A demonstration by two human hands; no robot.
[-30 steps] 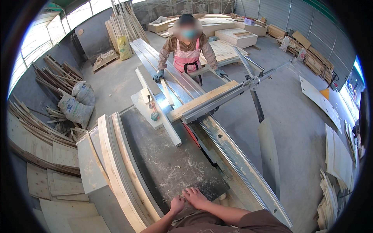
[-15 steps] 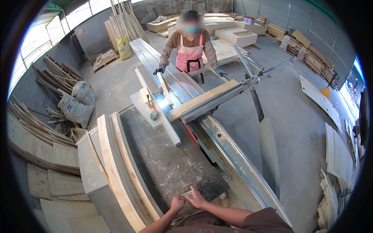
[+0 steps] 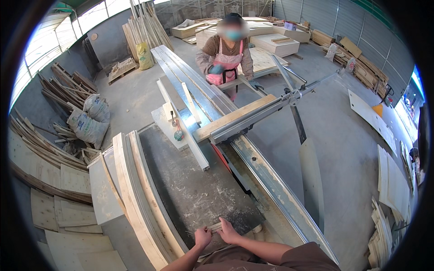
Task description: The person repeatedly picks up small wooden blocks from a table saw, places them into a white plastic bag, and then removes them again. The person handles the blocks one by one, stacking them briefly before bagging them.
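At the near end of the dark saw table (image 3: 199, 194), my left hand (image 3: 203, 237) is closed around one end of a short piece of wood (image 3: 215, 226). My right hand (image 3: 228, 233) grips the other end, thumb and fingers against it. The wood lies low in front of my body, close to the table's near edge. Sawdust is scattered over the dark surface just beyond my hands. Along the table's left side lie long wooden boards (image 3: 140, 194), near my left forearm.
A co-worker (image 3: 228, 58) in a pink apron stands beyond the sliding table (image 3: 194, 81). A metal fence (image 3: 183, 126) and a crossbar with a wooden beam (image 3: 237, 116) span the saw. A metal rail (image 3: 275, 185) runs along the right. Sacks (image 3: 88, 122) and lumber stand left.
The co-worker has shifted to the right and drawn one gloved hand back from the wood strip on the sliding table toward the apron. My hands stay nearly still on the short piece of wood.
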